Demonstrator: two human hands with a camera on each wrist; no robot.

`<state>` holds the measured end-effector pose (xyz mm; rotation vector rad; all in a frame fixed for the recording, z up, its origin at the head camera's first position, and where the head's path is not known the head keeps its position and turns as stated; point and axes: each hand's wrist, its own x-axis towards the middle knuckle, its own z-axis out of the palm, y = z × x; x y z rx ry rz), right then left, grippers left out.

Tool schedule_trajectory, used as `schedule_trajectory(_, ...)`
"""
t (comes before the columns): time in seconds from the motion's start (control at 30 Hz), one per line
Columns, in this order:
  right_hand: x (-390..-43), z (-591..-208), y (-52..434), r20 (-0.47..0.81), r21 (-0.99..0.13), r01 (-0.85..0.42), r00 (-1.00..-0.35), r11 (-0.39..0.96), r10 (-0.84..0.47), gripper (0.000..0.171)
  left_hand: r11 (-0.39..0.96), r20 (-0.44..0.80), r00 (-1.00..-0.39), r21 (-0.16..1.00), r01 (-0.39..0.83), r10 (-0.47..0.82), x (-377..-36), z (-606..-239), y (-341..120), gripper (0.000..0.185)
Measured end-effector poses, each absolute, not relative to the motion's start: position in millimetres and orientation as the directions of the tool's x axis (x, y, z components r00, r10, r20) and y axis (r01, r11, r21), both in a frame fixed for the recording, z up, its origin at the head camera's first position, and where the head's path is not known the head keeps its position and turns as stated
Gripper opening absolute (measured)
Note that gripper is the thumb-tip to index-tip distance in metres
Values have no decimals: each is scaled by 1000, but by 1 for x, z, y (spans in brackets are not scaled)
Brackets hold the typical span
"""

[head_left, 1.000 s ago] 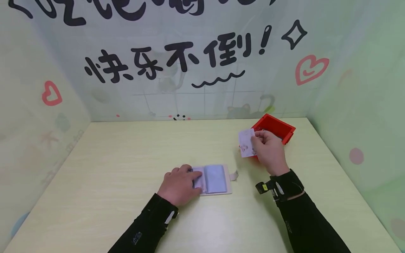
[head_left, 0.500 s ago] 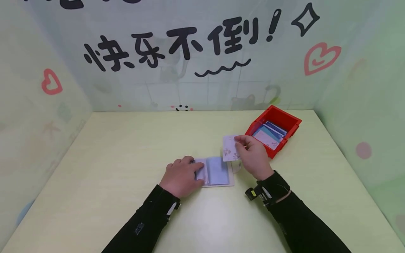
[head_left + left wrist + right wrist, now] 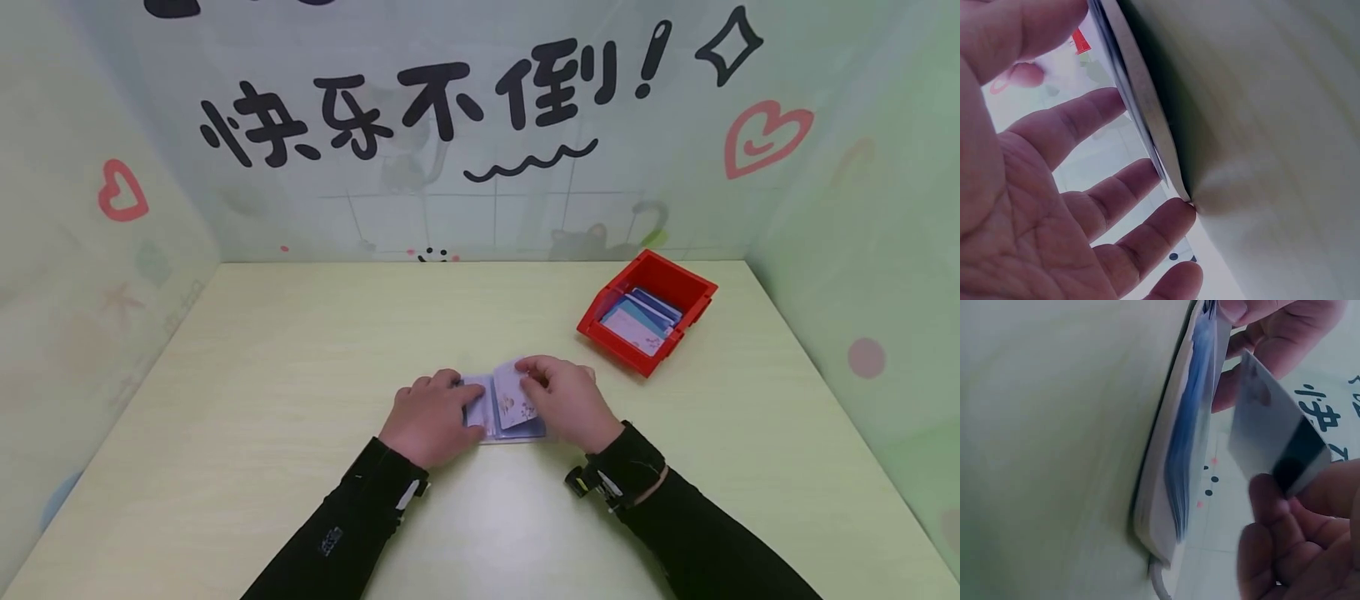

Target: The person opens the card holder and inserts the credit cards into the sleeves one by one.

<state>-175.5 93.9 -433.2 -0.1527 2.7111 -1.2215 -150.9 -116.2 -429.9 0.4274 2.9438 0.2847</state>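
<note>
A small card holder (image 3: 525,432) lies spread on the table, with clear bluish pocket pages. My left hand (image 3: 426,421) rests on its left page, thumb and index finger over the page and the other fingertips along the far left edge. Between thumb and fingers my right hand (image 3: 572,403) pinches a pale pink-white card (image 3: 513,395), held over the right-hand pocket page. The right wrist view shows that card (image 3: 1272,428) tilted, a dark stripe across its back, apart from the stacked blue sleeves (image 3: 1186,456) beside it.
A red plastic bin (image 3: 633,360) stands at the back right of the pale wooden table (image 3: 315,333), with several cards (image 3: 640,323) inside. Printed fabric walls (image 3: 360,217) enclose the table at the back and sides.
My right hand has carried the card from the red bin leftward and down over the card holder's right page. My left hand stays on the holder. The head view has tilted slightly down.
</note>
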Motion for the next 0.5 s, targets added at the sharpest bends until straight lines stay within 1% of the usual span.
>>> schedule_trajectory(0.1,-175,-432,91,-138,-712,-31,-973,701,-183,32,940,-120,-947,207,271,299,-151,-429,-116,54)
schedule_trajectory(0.3,-173,-428,88,-174,-701,-12,-967,713,-188,34,939,-119,-946,208,273,301,-151,-428,-117,53)
schedule_trajectory(0.5,-173,-428,87,-182,-687,-18,-964,726,-196,36,939,-121,-945,207,275,303,-151,-428,-117,52)
